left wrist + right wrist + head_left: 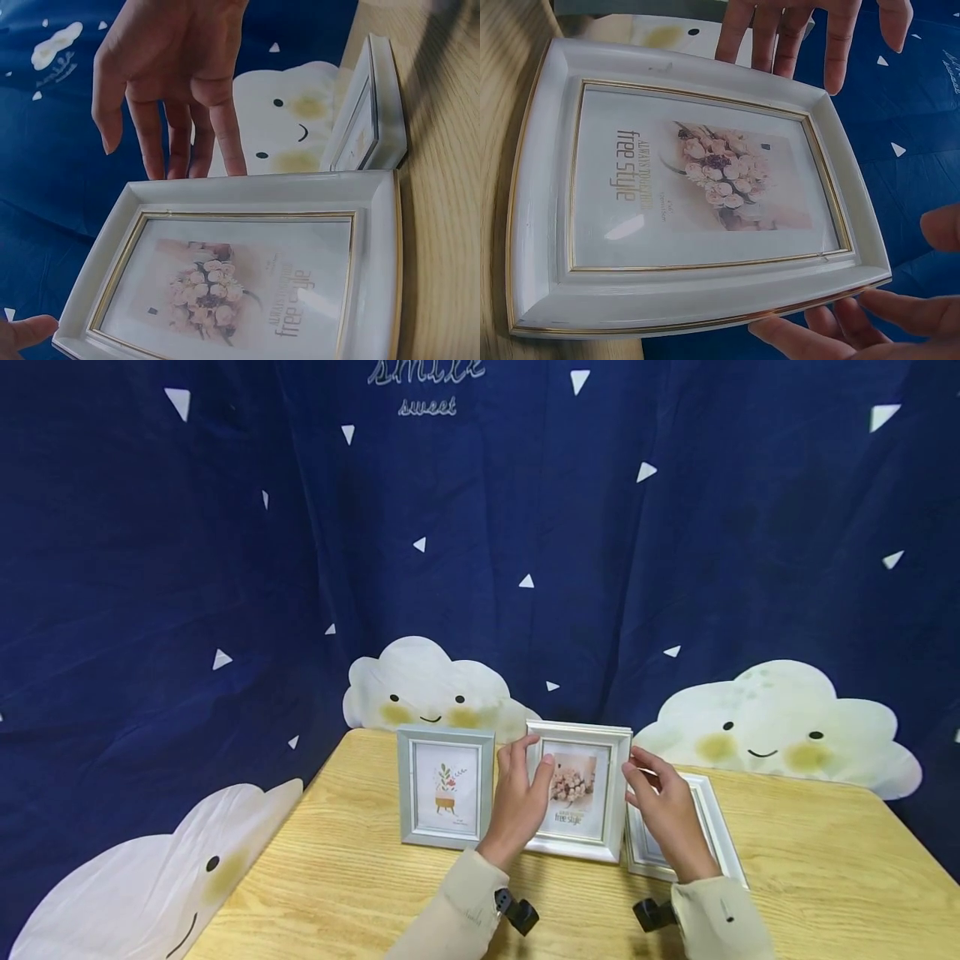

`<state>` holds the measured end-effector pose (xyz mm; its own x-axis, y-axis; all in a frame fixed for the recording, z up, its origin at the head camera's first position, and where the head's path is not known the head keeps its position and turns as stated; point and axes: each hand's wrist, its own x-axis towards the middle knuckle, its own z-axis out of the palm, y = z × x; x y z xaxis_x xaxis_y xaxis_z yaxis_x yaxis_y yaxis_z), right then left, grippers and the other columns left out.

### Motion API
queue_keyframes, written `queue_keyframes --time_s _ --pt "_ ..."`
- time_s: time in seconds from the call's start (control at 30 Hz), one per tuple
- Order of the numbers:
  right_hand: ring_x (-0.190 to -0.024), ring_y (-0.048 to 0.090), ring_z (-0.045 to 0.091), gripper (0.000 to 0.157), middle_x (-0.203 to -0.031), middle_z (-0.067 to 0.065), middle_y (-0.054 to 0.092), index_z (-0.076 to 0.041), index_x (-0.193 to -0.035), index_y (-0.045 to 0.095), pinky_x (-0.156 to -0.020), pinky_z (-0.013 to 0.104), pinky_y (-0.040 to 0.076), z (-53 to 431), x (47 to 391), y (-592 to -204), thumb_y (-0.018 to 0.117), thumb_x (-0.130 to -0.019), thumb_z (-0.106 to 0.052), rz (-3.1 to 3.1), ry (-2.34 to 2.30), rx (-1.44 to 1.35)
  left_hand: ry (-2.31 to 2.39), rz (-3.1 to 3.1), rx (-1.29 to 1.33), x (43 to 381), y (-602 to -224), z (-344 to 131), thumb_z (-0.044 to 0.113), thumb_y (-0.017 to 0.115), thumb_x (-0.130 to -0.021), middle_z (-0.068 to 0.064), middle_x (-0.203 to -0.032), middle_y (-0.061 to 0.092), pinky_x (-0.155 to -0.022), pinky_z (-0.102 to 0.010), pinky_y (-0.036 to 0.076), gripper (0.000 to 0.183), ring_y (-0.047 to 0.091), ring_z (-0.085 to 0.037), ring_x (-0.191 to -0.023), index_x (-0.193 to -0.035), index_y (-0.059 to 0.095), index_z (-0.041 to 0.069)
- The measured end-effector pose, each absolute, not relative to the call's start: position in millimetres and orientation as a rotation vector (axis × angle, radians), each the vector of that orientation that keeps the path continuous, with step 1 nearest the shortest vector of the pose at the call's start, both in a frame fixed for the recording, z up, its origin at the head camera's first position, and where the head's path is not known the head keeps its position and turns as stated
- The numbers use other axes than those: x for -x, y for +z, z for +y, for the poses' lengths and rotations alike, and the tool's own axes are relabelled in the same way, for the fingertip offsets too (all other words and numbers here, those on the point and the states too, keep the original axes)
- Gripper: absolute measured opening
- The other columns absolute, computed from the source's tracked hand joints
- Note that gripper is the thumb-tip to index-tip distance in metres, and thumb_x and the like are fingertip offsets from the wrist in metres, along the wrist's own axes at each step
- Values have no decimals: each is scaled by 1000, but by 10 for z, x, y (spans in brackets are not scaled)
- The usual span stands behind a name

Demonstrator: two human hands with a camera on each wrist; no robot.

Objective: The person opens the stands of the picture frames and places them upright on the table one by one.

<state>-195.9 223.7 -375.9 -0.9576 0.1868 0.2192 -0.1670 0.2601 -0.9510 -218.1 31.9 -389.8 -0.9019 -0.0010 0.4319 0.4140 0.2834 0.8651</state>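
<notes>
A white picture frame [615, 827] with gold trim and a flower print stands upright on the table in the head view. My left hand [522, 793] is at its left side, fingertips right at the edge and thumb apart from the front. Those left fingers [154, 139] look mostly straight in the left wrist view. On the opposite side is my right hand [667, 810], its fingertips at the frame's right edge. The right wrist view shows the right fingers [802, 341] lightly bent along that edge, with the thumb lifted away.
A pale grey-green frame [407, 785] with a plant picture stands to the left. Behind my right hand is another white frame [723, 831], low on the wooden table [322, 860]. A dark blue curtain [480, 610] with clouds and triangles hangs behind the table.
</notes>
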Motion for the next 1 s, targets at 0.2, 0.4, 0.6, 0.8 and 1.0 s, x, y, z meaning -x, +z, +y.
queue_keyframes --time_s 0.2,0.4,0.6,0.8,1.0 --pt "-106 50 1 48 -129 18 50 2 -139 45 -80 19 53 2228 1924 -3796 54 -100 -24 -2231 1708 1 -1660 -2152 387 2173 -3918 302 35 48 -98 -9 -131 41 -104 -46 37 40 48 -29 -123 -131 49 11" --pt "-112 49 11 48 -132 19 50 0 -139 45 -79 15 51 2222 1872 -3812 54 -99 -25 -2216 1706 -19 -1689 -2115 395 2158 -3934 299 31 51 -97 -11 -128 42 -100 -44 38 44 48 -25 -118 -135 42 9" --pt "-110 49 10 46 -130 18 51 0 -137 46 -77 14 51 2218 1851 -3807 54 -99 -25 -2210 1690 0 -1693 -2108 349 2159 -3944 308 28 53 -96 -12 -123 45 -87 -36 42 53 50 -25 -101 -142 36 8" --pt "-107 50 7 44 -126 17 52 1 -135 47 -76 14 51 2221 1849 -3813 54 -99 -23 -2202 1679 20 -1644 -2155 310 2152 -3945 316 30 53 -95 -12 -122 45 -81 -33 42 58 50 -23 -89 -145 39 4" --pt "-111 48 13 45 -128 17 50 0 -137 44 -78 15 50 2213 1829 -3810 54 -99 -24 -2202 1716 -3 -1657 -2140 333 2140 -3955 329 25 54 -95 -14 -129 42 -93 -39 41 54 49 -25 -109 -142 41 3"
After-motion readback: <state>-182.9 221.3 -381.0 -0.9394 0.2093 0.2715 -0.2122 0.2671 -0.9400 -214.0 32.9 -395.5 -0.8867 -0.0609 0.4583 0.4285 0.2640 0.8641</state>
